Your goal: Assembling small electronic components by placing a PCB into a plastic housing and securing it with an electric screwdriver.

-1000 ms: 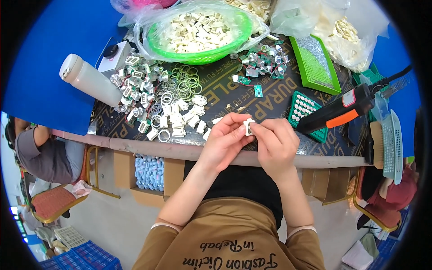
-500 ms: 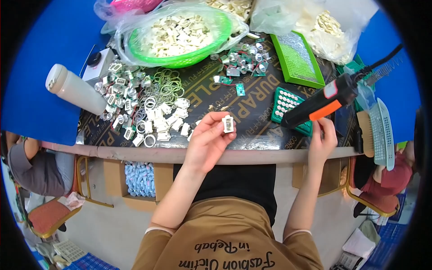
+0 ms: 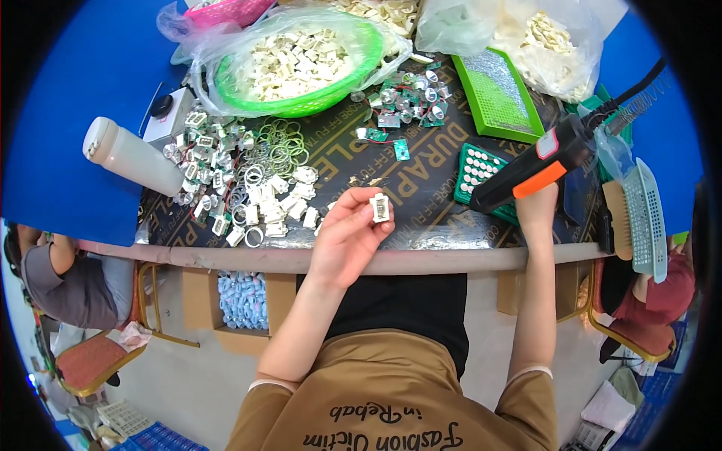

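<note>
Head view: left hand [image 3: 347,237] pinches a small white part [image 3: 380,207] over bare dark mat [image 3: 421,210] near the table edge [image 3: 421,259]. Right hand [image 3: 538,209] grips the black-and-orange tool [image 3: 538,161], beside the green tray [image 3: 475,171].

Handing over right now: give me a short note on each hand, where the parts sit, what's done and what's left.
Left hand: pinches one small white plastic part above the table edge.
Right hand: grips the black-and-orange power tool, tip beside the green tray.
Loose white parts and rings lie left; more parts fill the green basket.
Done: part and tool picked up.
Left: probably bringing tool to part; not yet touching.
</note>
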Action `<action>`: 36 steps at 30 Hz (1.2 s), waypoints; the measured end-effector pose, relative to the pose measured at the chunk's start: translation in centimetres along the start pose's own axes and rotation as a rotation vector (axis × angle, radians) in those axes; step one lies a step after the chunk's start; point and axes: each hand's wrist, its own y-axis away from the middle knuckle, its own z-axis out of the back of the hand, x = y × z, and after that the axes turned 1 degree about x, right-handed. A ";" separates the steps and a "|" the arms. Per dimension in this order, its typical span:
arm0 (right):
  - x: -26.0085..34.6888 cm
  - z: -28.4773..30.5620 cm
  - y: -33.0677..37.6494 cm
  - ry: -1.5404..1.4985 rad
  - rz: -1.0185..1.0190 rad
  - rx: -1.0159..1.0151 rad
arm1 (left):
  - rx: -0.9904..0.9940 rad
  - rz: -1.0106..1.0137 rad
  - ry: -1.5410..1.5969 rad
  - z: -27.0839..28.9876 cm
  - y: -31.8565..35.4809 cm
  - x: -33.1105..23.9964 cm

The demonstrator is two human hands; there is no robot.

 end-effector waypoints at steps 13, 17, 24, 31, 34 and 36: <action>13.4 -3.2 5.7 -0.399 0.661 -0.100 | -0.033 0.003 -0.069 -0.1 0.4 -0.3; 13.1 -4.5 6.0 -0.324 0.678 -0.095 | -0.018 0.009 -0.079 0.0 0.3 0.0; 12.7 -3.4 7.4 -0.097 0.673 0.136 | -0.052 -0.035 -0.056 0.0 0.1 -0.3; 4.5 1.2 6.4 -0.280 0.194 -0.405 | -0.029 0.009 -0.052 -0.2 -0.1 -0.3; 2.3 1.3 2.4 -0.071 0.074 -0.087 | -0.024 0.028 -0.066 0.0 -0.5 -0.2; 1.2 0.5 1.3 0.066 0.108 0.030 | -0.030 0.030 -0.054 0.1 -0.5 -0.2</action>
